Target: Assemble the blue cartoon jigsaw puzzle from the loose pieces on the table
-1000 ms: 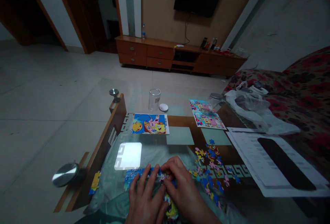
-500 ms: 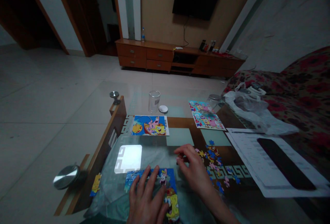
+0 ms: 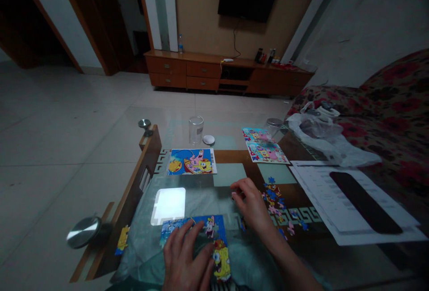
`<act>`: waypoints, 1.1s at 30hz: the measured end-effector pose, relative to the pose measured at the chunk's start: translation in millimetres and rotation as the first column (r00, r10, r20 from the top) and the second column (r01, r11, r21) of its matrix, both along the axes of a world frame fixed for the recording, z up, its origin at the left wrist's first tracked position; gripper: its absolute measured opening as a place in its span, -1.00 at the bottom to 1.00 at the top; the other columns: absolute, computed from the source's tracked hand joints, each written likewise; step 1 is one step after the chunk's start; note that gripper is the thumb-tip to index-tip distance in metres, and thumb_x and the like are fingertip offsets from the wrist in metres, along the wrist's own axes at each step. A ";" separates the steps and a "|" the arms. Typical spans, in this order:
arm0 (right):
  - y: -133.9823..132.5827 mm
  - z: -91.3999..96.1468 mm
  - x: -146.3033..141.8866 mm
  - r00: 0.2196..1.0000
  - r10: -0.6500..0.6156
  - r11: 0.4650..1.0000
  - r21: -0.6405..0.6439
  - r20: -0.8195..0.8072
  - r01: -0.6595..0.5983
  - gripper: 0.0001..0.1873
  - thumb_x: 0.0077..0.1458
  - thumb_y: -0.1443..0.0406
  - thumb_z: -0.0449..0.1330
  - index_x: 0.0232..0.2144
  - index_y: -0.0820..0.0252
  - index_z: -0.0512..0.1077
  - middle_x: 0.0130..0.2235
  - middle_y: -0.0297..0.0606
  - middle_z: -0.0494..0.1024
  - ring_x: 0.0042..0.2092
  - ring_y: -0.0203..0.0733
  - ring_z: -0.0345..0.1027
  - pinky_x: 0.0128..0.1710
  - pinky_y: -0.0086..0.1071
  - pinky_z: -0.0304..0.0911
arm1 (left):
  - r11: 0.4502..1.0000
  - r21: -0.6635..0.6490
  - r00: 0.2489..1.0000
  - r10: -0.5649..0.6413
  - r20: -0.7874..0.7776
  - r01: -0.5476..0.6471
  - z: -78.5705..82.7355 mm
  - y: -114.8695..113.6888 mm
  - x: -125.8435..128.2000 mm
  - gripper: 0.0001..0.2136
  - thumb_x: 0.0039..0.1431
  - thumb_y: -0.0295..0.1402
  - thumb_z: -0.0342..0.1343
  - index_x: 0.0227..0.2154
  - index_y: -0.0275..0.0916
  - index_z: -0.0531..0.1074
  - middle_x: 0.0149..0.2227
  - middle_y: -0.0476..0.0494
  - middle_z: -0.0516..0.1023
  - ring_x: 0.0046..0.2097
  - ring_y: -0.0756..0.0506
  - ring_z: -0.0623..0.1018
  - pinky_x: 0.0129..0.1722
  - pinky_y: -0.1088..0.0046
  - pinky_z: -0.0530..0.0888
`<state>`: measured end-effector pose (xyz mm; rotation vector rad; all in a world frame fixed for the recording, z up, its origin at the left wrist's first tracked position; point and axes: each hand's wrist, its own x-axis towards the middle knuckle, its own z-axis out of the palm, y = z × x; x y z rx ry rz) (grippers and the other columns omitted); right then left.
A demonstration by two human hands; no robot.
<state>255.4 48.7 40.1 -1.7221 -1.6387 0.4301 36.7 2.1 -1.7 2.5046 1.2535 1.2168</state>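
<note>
My left hand lies with its fingers apart on a partly assembled cartoon jigsaw puzzle, covering much of its left and middle. Blue pieces run along the puzzle's top, and a yellow character's face shows at its right side. To the right and a little farther off, my right hand hovers over the glass table, thumb and fingers drawn together at a small puzzle piece, mostly hidden. A heap of loose puzzle pieces spreads just beyond the right wrist.
A cartoon picture sheet lies ahead, near a glass jar and a white lid. More picture cards lie right of them. Papers bear a black phone, and a plastic bag sits behind.
My left fingers have lifted and bent slightly over the puzzle. The right hand stays pinched in nearly the same place, a little farther from the puzzle. The whole view has shifted slightly.
</note>
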 end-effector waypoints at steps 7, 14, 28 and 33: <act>0.7 -9.3 3.1 0.999 -0.004 0.999 0.035 -0.034 0.005 -0.82 0.03 0.48 0.07 -0.34 0.16 0.39 -0.28 -0.20 0.40 -0.21 -0.04 0.35 -0.22 -0.21 0.28 | 0.998 0.052 1.000 -0.019 0.016 0.018 -10.8 1.1 6.9 -0.81 0.24 -0.27 -0.04 -0.29 0.01 0.50 0.10 -0.14 0.39 0.17 -0.25 0.27 0.09 0.07 0.14; 1.8 -12.1 5.7 1.000 0.020 1.000 0.019 -0.019 -0.020 -0.83 0.04 0.47 0.06 -0.34 0.17 0.39 -0.26 -0.17 0.40 -0.22 -0.03 0.34 -0.22 -0.17 0.28 | 0.997 0.060 0.998 -0.054 -0.016 0.055 -16.9 4.8 4.4 -0.80 0.23 -0.11 0.01 -0.23 0.05 0.51 0.12 -0.13 0.40 0.22 -0.22 0.23 0.14 0.15 0.07; 1.9 -12.8 4.5 1.000 0.016 0.999 0.040 -0.021 -0.016 -0.83 0.09 0.45 0.02 -0.36 0.15 0.37 -0.28 -0.19 0.40 -0.21 -0.04 0.34 -0.19 -0.16 0.27 | 0.997 0.050 0.998 -0.054 0.008 0.054 -17.0 3.9 5.0 -0.79 0.26 -0.13 -0.02 -0.25 0.04 0.50 0.12 -0.11 0.41 0.22 -0.20 0.23 0.15 0.15 0.05; 2.3 -12.9 4.5 1.000 0.011 0.999 0.045 -0.018 -0.010 -0.84 0.08 0.45 0.03 -0.36 0.16 0.38 -0.29 -0.18 0.40 -0.22 -0.03 0.35 -0.20 -0.18 0.26 | 0.997 0.050 0.998 -0.052 -0.035 0.053 -15.0 3.0 4.3 -0.81 0.25 -0.15 0.00 -0.23 0.04 0.49 0.12 -0.12 0.39 0.22 -0.21 0.23 0.12 0.12 0.09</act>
